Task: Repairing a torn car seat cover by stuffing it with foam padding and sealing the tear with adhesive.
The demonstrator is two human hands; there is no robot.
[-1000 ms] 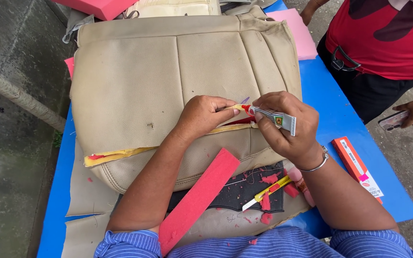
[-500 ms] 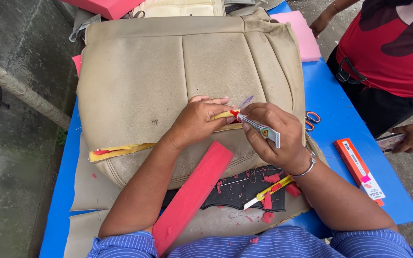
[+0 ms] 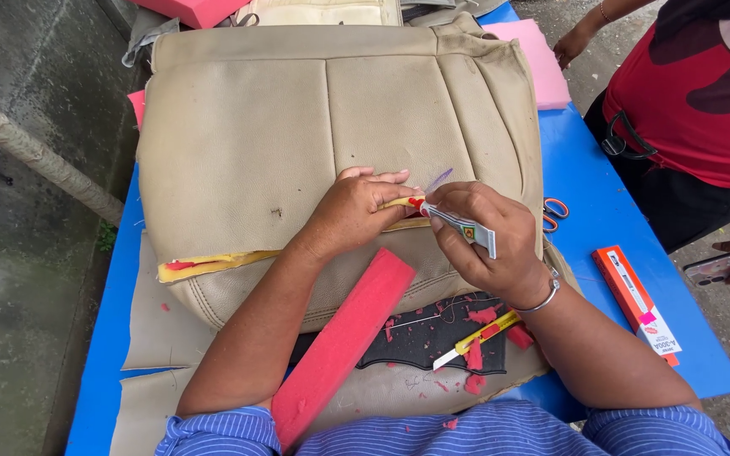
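A beige leather seat cushion lies on a blue table. A long slit along its front shows yellow foam. My left hand presses flat on the cover at the slit's right end. My right hand is shut on a small glue tube, its red tip touching the slit beside my left fingers. A long strip of red foam leans against the cushion's front, under my left forearm.
A yellow utility knife and red foam scraps lie on a black mat. An orange box and orange-handled scissors sit at right. Pink foam lies far right. A person in a red shirt stands beside the table.
Both hands have come lower and nearer to the slit. The glue tube's tip now rests at the seam by my left fingers.
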